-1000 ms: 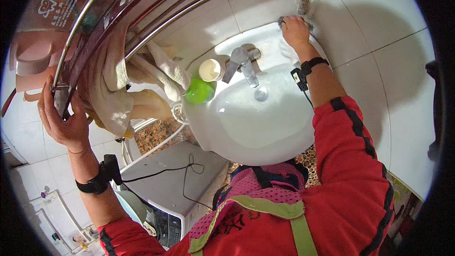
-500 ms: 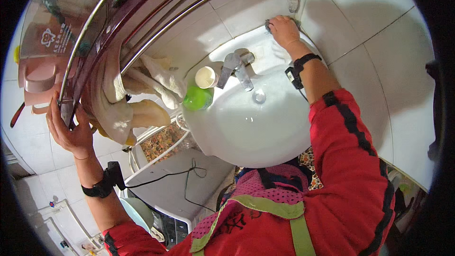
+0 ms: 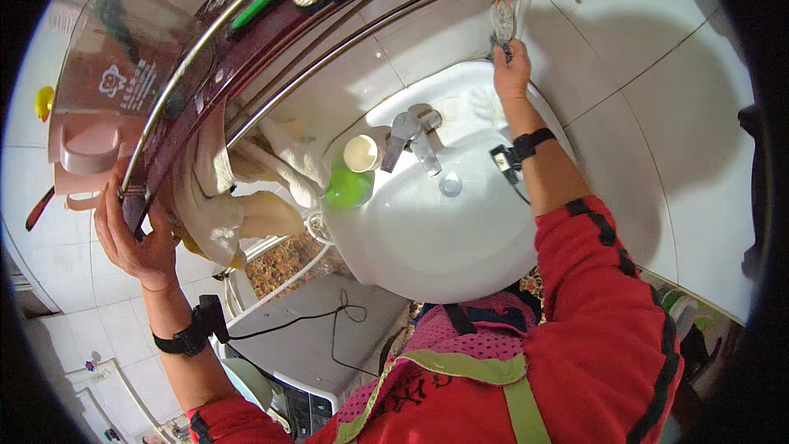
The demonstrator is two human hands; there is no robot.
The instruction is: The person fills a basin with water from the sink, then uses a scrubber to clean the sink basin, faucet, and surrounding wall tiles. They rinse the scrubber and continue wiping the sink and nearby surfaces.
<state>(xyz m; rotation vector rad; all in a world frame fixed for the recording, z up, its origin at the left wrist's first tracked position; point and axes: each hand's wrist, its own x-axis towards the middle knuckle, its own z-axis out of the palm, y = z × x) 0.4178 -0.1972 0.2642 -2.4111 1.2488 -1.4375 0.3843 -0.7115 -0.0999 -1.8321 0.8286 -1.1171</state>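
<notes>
My right hand [image 3: 511,74] reaches past the back right corner of the white washbasin [image 3: 427,275]. Its fingers are closed on a dark grey scrubber [image 3: 498,43], only partly visible, just below a clear, reddish-topped hanging object [image 3: 503,16] in the wall corner. At the left, my left hand [image 3: 136,234] is wrapped round the end of the shelf's metal rail [image 3: 154,115], beside a pink holder [image 3: 94,148]. A chrome faucet [image 3: 405,127] stands at the back of the basin, with a white cup [image 3: 360,153] and a green item [image 3: 349,187] on the rim beside it.
Pale towels [image 3: 218,197] hang below the dark shelf [image 3: 279,41], which carries a green-handled item [image 3: 267,0] and a white tube. Below left is a grey-topped appliance [image 3: 329,321] with a black cord on it. Tiled wall [image 3: 608,107] borders the basin's right side.
My right hand has moved from the basin's back right corner up to the hanging object, taking the scrubber along. My left hand keeps its hold on the rail. The view has shifted slightly.
</notes>
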